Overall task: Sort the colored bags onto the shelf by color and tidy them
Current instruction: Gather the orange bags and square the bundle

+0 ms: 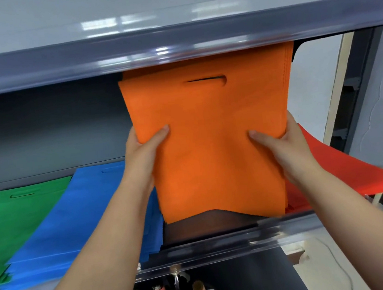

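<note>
The left hand [143,150] and right hand [281,141] grip a flat stack of orange fabric bags [211,137] by its sides above the grey shelf [222,244].

I see a grey shelf [221,242] with a clear front lip. Lying on it, left to right: green bags [7,223], blue bags [74,219], red bags [348,169].

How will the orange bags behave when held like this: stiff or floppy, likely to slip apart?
Probably floppy: the orange bags sag at the bottom edge between the left hand and right hand. Likely light, since thumb pinches hold them. Layered edges suggest the stack may fan or slide apart.
</note>
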`<state>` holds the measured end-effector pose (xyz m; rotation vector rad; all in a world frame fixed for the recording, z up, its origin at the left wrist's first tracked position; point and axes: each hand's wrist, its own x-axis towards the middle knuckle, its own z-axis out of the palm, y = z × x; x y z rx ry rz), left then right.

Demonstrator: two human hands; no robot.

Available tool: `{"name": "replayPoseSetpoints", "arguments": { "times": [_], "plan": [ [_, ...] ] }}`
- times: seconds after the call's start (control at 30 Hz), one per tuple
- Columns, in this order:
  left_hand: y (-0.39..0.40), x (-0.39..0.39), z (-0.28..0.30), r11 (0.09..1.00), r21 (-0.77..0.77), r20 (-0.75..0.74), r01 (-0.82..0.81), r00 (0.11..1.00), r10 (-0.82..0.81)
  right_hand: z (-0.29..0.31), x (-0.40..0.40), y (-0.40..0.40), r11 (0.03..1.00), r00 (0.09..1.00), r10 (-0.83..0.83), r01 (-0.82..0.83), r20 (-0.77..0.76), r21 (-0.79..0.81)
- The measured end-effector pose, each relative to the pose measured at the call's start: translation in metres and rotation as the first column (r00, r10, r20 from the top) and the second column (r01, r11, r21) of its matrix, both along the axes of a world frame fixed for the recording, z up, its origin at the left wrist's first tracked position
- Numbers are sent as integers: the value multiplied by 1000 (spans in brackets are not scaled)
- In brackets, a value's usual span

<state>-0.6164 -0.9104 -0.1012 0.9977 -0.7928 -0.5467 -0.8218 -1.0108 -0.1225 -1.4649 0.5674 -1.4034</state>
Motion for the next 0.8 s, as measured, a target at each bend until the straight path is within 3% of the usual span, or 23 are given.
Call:
{"name": "replayPoseSetpoints", "arguments": {
  "times": [0.13, 0.23, 0.37, 0.47, 0.63, 0.8],
  "plan": [
    [-6, -7, 4, 998, 45, 11, 33, 999, -34, -1, 10, 9, 999, 1000, 8, -8, -8, -44],
    [-3, 3, 22, 999, -6, 32, -48, 998, 48, 7, 4, 8, 997, 1000, -9, 10, 6, -81],
    [-1, 8, 19, 1000, -5, 136, 21, 991, -20, 12, -6, 6, 982, 992, -85, 67, -98, -175],
    [-7, 0, 26, 1000, 12, 183, -3, 983, 1, 18, -2, 3, 985, 993, -75, 60, -86, -162],
    [-16, -4, 24, 997, -68, 84, 31, 996, -26, 19, 5, -3, 986, 998, -49, 41, -43, -160],
    [-7, 7, 29, 995, -88, 181, 51, 983, -34, 23, -8, -7, 991, 999, -38, 40, 19, -131]
  ]
}}
